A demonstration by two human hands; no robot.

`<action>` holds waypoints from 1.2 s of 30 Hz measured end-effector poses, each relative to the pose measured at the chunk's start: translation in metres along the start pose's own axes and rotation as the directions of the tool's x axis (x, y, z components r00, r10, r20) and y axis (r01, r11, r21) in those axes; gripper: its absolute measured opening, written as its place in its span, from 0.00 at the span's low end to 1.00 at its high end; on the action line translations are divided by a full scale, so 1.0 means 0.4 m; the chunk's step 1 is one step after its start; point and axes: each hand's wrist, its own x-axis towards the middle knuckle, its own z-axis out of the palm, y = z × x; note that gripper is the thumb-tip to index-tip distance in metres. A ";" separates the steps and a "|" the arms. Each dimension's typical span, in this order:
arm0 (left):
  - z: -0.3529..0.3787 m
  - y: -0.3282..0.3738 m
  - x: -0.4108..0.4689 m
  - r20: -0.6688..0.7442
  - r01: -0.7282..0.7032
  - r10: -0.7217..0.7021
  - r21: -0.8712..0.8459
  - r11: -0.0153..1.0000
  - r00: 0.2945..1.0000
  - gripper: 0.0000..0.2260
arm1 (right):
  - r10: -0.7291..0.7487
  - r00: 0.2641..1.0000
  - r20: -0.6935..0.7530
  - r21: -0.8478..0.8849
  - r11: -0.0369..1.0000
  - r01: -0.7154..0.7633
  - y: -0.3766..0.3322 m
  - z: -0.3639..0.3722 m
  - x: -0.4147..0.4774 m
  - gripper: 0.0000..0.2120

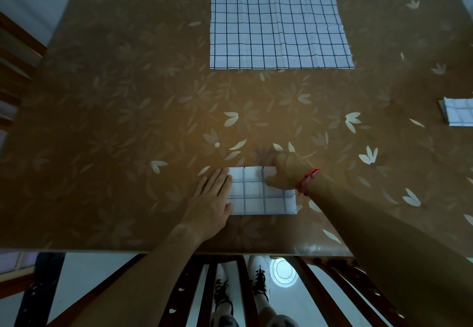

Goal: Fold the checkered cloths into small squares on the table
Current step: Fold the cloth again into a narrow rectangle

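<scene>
Table [102,121]: covered with a brown leaf-and-flower patterned sheet; it is used as the flat surface against which every fold is pressed.

Unfolded checkered cloths [279,32]: laid spread out at the far middle of the table, well apart from the hands. A second edge shows behind the top one, so at least two are stacked. They are judged to be parked out of the way until their turn.

Folded checkered cloth [258,196]: the piece in hand, lying flat near the front edge, between the two hands. It is already reduced to a small rectangle. It is kept close, presumably so that weight can be put on it.

Left hand [212,198]: laid flat, fingers straight and together, nothing gripped. Its thumb side is set against the left edge of the folded cloth, judged to pin that edge so the layers are not dragged.

Right hand [288,173]: placed at the far right corner of the folded cloth, thumb on the fabric. It is blurred, so whether the corner is pinched or only pressed cannot be told.

Finished pile [459,114]: small folded checkered squares, cut off by the right edge of the view, apparently set aside as done.

Bracelet [308,179]: a red cord worn on the right wrist.

Writing: no brand, label or lettering can be read anywhere.
</scene>
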 end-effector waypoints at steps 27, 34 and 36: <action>-0.015 0.023 -0.011 -0.105 -0.011 0.010 -0.010 1.000 0.994 0.27 | 0.066 0.984 -0.163 0.405 0.914 0.006 -0.221 -0.217 -0.381 0.13; 0.017 0.064 -0.045 -0.178 -0.095 0.073 -0.116 0.989 0.981 0.27 | 0.274 0.941 -0.200 0.781 0.624 -0.016 -0.195 -0.156 -0.439 0.01; 0.028 0.072 -0.052 -0.185 -0.103 0.078 -0.132 0.986 0.980 0.29 | 0.362 0.920 -0.148 0.888 0.459 -0.038 -0.191 -0.125 -0.457 0.03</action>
